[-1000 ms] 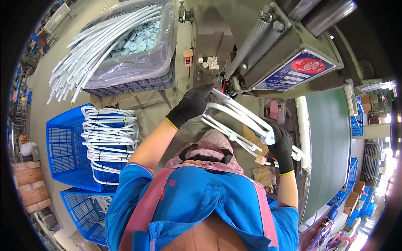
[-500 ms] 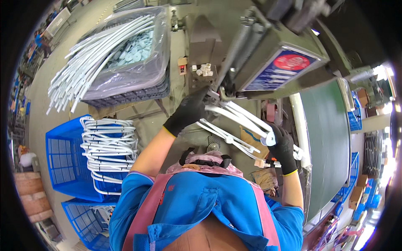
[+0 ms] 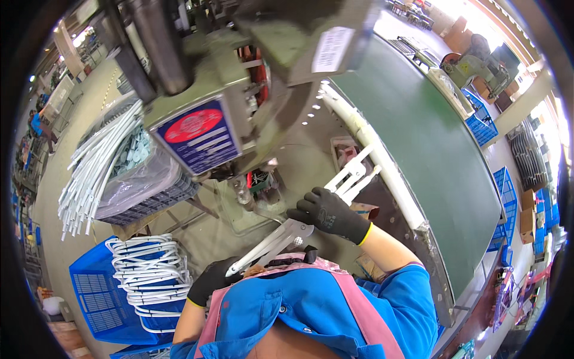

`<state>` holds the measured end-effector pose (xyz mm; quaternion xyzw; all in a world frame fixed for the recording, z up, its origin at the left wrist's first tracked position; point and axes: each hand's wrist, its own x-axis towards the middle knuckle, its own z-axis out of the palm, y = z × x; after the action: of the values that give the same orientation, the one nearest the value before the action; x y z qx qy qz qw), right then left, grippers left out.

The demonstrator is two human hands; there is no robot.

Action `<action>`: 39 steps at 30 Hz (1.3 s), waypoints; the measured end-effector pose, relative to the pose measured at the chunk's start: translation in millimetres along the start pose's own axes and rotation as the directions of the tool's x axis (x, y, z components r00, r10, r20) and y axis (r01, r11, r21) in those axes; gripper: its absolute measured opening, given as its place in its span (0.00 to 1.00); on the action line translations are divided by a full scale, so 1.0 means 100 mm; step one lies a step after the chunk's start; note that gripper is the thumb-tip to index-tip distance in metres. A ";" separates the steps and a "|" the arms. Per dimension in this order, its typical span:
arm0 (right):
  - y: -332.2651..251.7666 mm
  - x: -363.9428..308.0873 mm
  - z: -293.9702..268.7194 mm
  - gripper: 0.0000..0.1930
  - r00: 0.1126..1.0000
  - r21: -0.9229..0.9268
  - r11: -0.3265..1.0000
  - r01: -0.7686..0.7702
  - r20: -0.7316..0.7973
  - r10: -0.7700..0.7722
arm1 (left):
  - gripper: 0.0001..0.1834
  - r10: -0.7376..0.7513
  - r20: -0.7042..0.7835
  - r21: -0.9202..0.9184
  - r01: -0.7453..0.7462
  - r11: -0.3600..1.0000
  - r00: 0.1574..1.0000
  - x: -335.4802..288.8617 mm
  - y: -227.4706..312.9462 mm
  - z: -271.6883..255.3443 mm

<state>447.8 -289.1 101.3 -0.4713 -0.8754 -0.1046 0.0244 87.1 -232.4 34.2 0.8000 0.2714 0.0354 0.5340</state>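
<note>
A white jointed tube frame (image 3: 266, 240) slants across my front, its near end at my waist and its far prongs at the edge of the green belt. My right hand (image 3: 335, 216), in a black glove, is closed around its middle near a flat joint plate. My left hand (image 3: 210, 280), gloved too, is closed at the frame's near end; some of its fingers are hidden. To the left of the frame stands the green press machine (image 3: 209, 99) with a blue and red label plate.
A long green conveyor belt (image 3: 412, 119) with a white roller edge runs along my right. At left, a blue basket (image 3: 98, 287) holds stacked bent white tubes (image 3: 149, 275). Beyond it, a plastic-lined grey crate (image 3: 140, 191) carries long white tubes (image 3: 98, 161) and small pale parts.
My view has swung right. The frame has come away from the press toward the belt. My left hand has dropped to my waist; my right hand has shifted to the frame's middle.
</note>
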 end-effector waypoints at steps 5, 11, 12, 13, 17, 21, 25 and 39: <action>0.48 -0.64 -0.96 0.22 0.976 -0.249 0.968 0.016 -0.208 -0.070 | 0.29 0.110 -0.115 0.168 -0.089 0.982 0.987 0.45 0.80 0.34; 1.36 -1.95 -1.61 0.23 0.888 -0.590 0.668 -0.453 -0.364 0.281 | 0.34 0.651 -0.456 0.697 -0.210 0.685 0.607 1.87 1.83 0.66; 1.66 -2.14 -1.63 0.24 0.827 -0.624 0.544 -0.562 -0.431 0.360 | 0.34 0.632 -0.539 0.697 -0.127 0.706 0.556 2.08 1.96 0.74; 2.00 -2.32 -1.62 0.27 0.737 -0.628 0.394 -0.671 -0.508 0.446 | 0.33 0.686 -0.502 0.704 -0.211 0.678 0.528 2.20 2.03 0.86; 3.01 -2.63 -1.02 0.46 0.459 -0.588 0.134 -0.797 -0.446 0.768 | 0.27 0.607 -0.194 0.495 -0.457 0.739 0.770 2.20 1.43 1.22; 3.06 -2.10 0.50 0.39 0.656 -0.444 0.672 -0.593 0.217 0.723 | 0.23 0.357 -0.492 0.477 -0.097 0.873 0.794 1.60 -0.19 1.71; 1.75 -1.57 1.84 0.30 0.898 0.360 0.869 -0.338 0.399 0.184 | 0.17 -0.710 -0.547 -0.030 0.838 0.545 0.443 0.10 -1.71 2.49; -1.92 0.77 1.78 0.26 0.693 0.493 0.862 -0.116 0.662 -0.285 | 0.15 -0.776 -0.378 -0.908 0.368 0.203 -0.505 -3.41 -2.91 3.72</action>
<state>256.1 -291.9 -92.2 -0.4085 -0.8323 0.3154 -0.2024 -189.1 -621.9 -299.9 0.1001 0.9385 0.2302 0.2370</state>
